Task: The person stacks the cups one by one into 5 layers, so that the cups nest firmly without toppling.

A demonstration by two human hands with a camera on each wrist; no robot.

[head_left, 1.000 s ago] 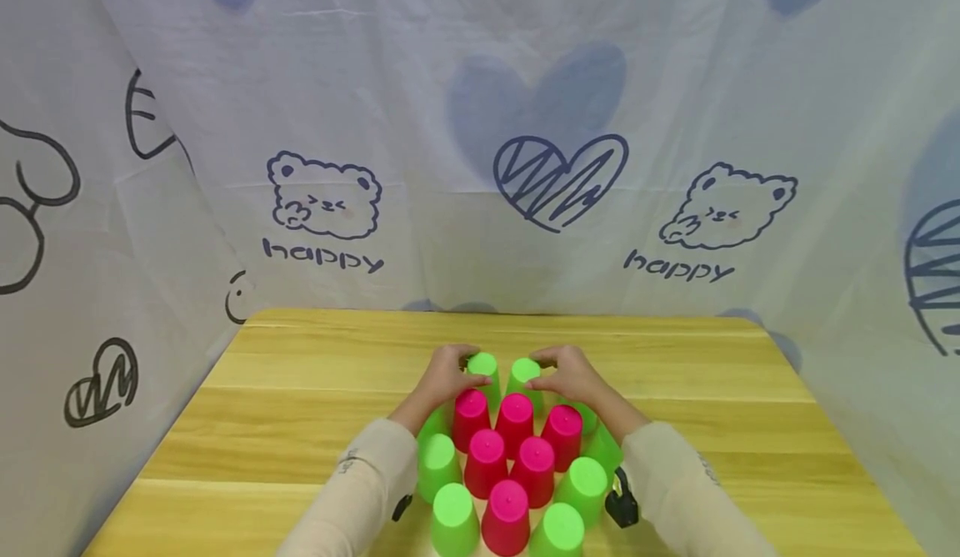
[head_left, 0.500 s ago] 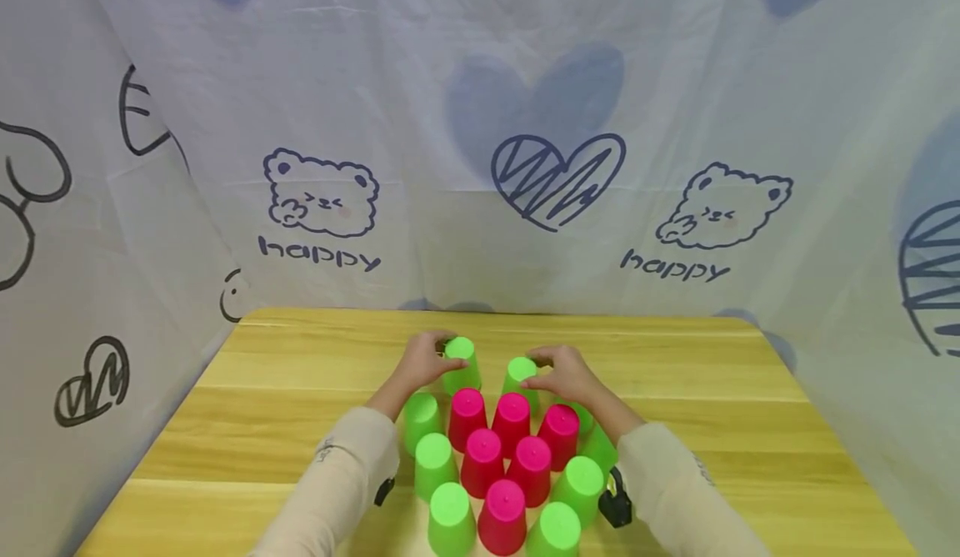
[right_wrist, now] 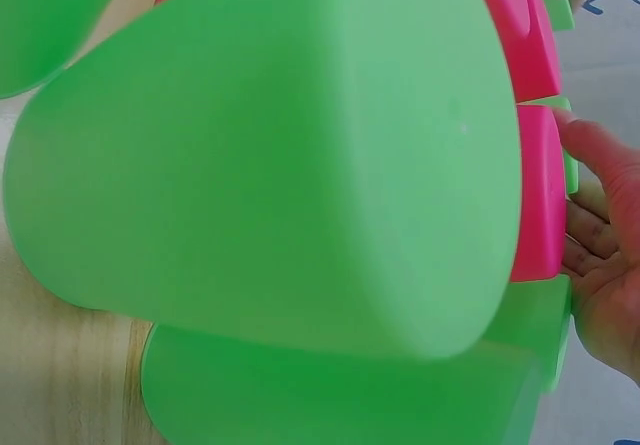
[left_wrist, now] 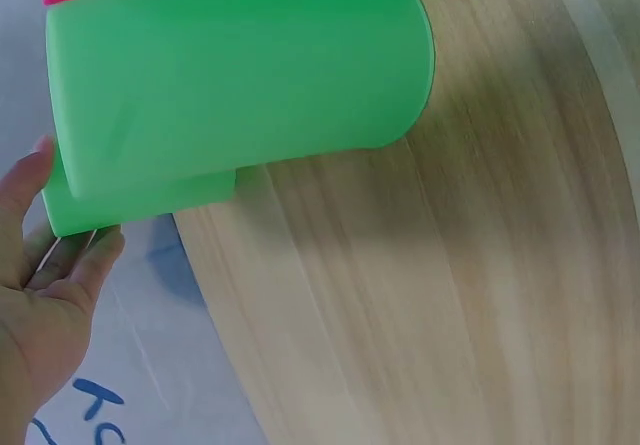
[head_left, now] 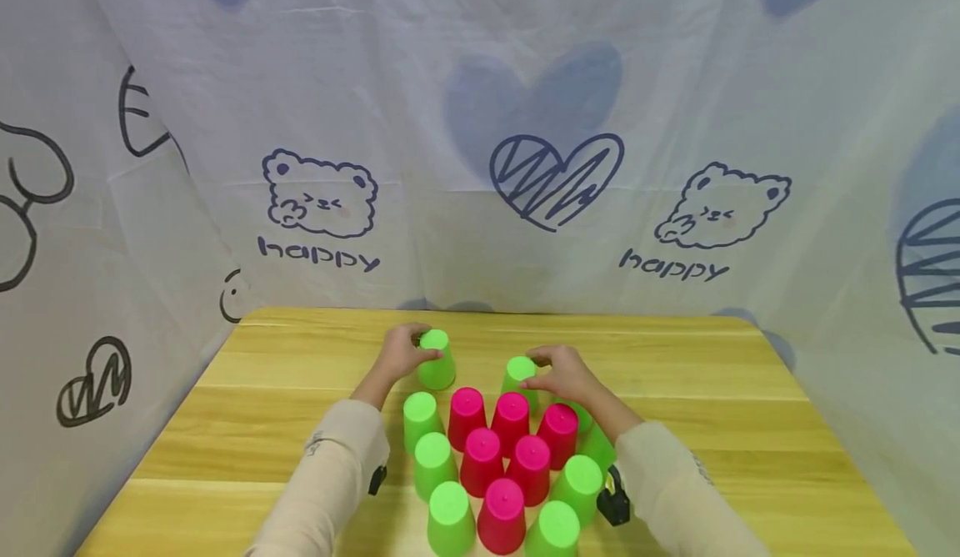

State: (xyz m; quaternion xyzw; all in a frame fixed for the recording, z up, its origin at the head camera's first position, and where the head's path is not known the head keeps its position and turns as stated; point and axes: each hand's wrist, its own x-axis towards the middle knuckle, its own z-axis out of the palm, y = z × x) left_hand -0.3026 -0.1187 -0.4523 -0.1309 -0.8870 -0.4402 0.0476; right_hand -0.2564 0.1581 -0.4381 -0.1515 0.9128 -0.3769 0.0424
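Note:
My left hand (head_left: 399,355) grips a green cup (head_left: 437,365) by its upper part, at the back left of the group. That cup stands mouth down; whether it touches the table I cannot tell. In the left wrist view the thumb and fingers lie about the same cup (left_wrist: 140,203), partly hidden by a nearer green cup (left_wrist: 240,75). My right hand (head_left: 566,373) holds another upturned green cup (head_left: 519,376) at the back, thumb on the near side. In the right wrist view pink and green cups mostly hide what the right hand (right_wrist: 612,235) holds.
Several upturned pink cups (head_left: 483,461) form a close cluster in front of the hands. Green cups flank them on the left (head_left: 435,465) and right (head_left: 579,486). All stand on a wooden table (head_left: 247,424), with a printed cloth (head_left: 435,248) hanging behind.
My left hand has moved left and farther back with its green cup, away from the right hand's cup. A gap has opened between those two cups. The right hand has hardly moved.

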